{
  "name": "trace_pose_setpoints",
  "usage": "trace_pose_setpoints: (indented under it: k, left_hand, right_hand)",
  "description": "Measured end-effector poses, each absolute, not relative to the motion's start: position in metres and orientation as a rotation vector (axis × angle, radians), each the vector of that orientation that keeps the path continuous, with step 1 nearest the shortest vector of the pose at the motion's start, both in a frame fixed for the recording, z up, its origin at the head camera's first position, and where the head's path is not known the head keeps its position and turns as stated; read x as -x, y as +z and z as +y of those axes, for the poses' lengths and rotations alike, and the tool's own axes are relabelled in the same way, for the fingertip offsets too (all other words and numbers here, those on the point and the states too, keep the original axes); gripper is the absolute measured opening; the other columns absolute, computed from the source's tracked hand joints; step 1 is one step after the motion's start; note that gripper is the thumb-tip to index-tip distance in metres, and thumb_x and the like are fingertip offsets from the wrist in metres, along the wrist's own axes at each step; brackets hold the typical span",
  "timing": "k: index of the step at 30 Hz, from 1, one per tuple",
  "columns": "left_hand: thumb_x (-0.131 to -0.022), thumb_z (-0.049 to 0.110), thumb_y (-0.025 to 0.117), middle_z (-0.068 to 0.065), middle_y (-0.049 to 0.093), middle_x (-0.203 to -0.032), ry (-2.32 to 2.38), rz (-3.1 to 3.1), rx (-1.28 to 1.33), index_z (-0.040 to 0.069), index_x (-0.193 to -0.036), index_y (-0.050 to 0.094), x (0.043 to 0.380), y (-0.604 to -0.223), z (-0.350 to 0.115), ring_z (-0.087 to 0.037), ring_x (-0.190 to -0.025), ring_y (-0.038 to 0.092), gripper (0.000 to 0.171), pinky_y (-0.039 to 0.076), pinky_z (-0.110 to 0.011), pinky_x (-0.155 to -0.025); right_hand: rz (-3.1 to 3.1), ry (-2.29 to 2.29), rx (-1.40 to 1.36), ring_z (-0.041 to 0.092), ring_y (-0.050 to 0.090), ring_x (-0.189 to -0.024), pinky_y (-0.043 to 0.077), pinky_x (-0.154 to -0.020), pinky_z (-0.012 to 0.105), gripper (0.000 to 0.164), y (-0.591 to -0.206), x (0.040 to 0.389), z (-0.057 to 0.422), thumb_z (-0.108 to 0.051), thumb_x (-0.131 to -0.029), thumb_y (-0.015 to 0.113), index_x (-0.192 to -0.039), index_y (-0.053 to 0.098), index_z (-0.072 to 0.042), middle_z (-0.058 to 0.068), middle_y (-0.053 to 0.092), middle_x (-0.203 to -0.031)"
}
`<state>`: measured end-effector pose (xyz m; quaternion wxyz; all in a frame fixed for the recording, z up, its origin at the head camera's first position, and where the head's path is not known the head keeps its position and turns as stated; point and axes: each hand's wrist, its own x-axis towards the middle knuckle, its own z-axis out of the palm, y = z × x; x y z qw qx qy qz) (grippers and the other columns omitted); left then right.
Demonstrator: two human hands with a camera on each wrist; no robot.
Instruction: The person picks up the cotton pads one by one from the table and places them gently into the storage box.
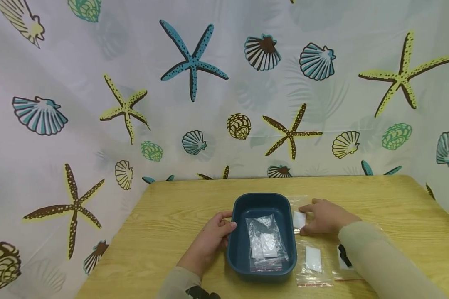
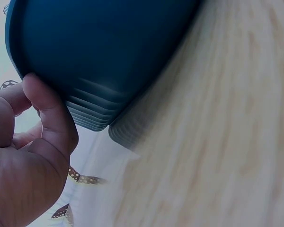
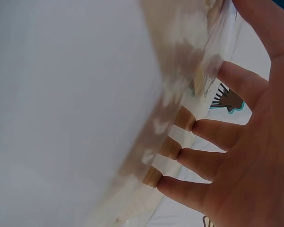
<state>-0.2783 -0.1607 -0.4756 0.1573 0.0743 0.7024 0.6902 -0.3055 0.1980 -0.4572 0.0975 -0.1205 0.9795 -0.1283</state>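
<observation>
My left hand (image 1: 216,230) grips the left wall of a dark blue plastic bin (image 1: 236,265), the thumb at its rim. In the left wrist view the hand (image 2: 33,151) holds the bin (image 2: 109,42) at one side. Clear zip bags (image 1: 263,224) with white inserts lie inside the bin. Just right of the bin, my right hand (image 1: 327,216) touches another clear bag with a white insert (image 1: 298,220), its thumb and fingers spread. In the right wrist view the hand (image 3: 246,142) has fairly straight fingers, with the thumb and index finger at the clear plastic.
A clear zip bag with a white insert (image 1: 313,259) lies right of the bin, near its front corner. Another bag (image 1: 345,259) is partly covered by the right sleeve (image 1: 381,257). The wooden table (image 1: 187,199) meets a patterned curtain (image 1: 224,91) at the back.
</observation>
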Motion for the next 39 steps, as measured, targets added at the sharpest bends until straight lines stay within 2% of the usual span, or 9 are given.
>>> trace_pose_setpoints:
  k: [3, 11, 22, 32, 39]
  left_hand:
    - [-0.104, 0.019, 0.06, -0.015, 0.063, -0.104, 1.972, 2.014, -0.207, 0.005, -0.147, 0.045, 0.278, -0.475, -0.161, -0.017, -0.073, 0.059, 0.048, 0.049, -0.029, -0.063]
    - [-0.104, 0.015, 0.059, -0.015, 0.062, -0.103, 1.989, 2.005, -0.223, 0.002, -0.146, 0.044, 0.278, -0.477, -0.161, -0.017, -0.072, 0.06, 0.047, 0.05, -0.029, -0.061]
    - [-0.104, 0.019, 0.06, -0.013, 0.062, -0.102, 1.98, 2.019, -0.199, 0.005, -0.145, 0.046, 0.279, -0.477, -0.162, -0.017, -0.072, 0.058, 0.046, 0.049, -0.029, -0.062]
    - [-0.104, 0.019, 0.06, -0.013, 0.063, -0.103, 1.965, 2.024, -0.203, 0.005, -0.146, 0.046, 0.277, -0.476, -0.161, -0.018, -0.073, 0.058, 0.046, 0.049, -0.028, -0.062]
    - [-0.104, 0.02, 0.06, -0.012, 0.063, -0.101, 1.954, 2.04, -0.199, 0.006, -0.146, 0.046, 0.279, -0.476, -0.161, -0.017, -0.072, 0.057, 0.047, 0.048, -0.029, -0.062]
  right_hand:
    - [2.898, -0.386, 0.354, 0.05, 0.041, -0.135, 0.038, -0.103, 0.067, 0.08, -0.457, 0.306, 0.198, -0.063, -0.072, 0.081, -0.14, 0.063, -0.024, 0.027, 0.042, -0.151]
    - [2.91, -0.397, 0.365, 0.047, 0.047, -0.131, 0.039, -0.102, 0.065, 0.064, -0.457, 0.308, 0.198, -0.053, -0.078, 0.08, -0.133, 0.066, -0.024, 0.024, 0.047, -0.147]
    - [2.927, -0.437, 0.403, 0.04, 0.054, -0.124, 0.044, -0.1, 0.061, 0.058, -0.458, 0.311, 0.206, -0.046, -0.08, 0.08, -0.13, 0.065, -0.022, 0.017, 0.054, -0.14]
    - [2.969, -0.548, 0.418, 0.043, 0.053, -0.124, 0.043, -0.101, 0.061, 0.058, -0.456, 0.309, 0.22, -0.041, -0.084, 0.078, -0.132, 0.063, -0.012, 0.024, 0.051, -0.14]
    - [3.013, -0.581, 0.431, 0.052, 0.046, -0.129, 0.04, -0.102, 0.065, 0.066, -0.439, 0.302, 0.23, -0.044, -0.085, 0.078, -0.135, 0.06, -0.005, 0.033, 0.043, -0.145]
